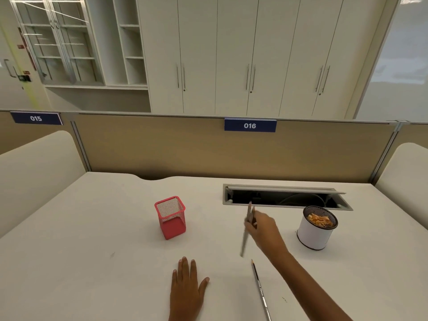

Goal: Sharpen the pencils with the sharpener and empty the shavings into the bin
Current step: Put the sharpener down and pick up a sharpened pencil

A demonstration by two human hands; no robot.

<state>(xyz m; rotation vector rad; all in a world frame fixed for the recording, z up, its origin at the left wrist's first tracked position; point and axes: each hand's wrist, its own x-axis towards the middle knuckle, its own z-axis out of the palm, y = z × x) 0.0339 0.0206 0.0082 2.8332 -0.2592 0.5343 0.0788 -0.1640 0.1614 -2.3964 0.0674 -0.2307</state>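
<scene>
Nearest, a sharpened pencil (260, 289) lies on the desk (92, 251) beside the left hand (186, 290), flat and empty — probably bracing. Right hand (262, 228) pinches a blurred pencil (246, 230) between red mesh holder (171, 217) and shavings-filled bin (316, 228) — likely heading holderward.

My only view is the head cam, wide-angle; looks fwd and down over the desk (92, 251). Near edge close below; cabinets (250, 54) far behind the partition (185, 147).

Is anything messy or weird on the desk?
Not much. The hatch in the desk is open, showing cables. One pencil lies loose near the front edge. The shavings are inside the white bin, none visibly spilled.
</scene>
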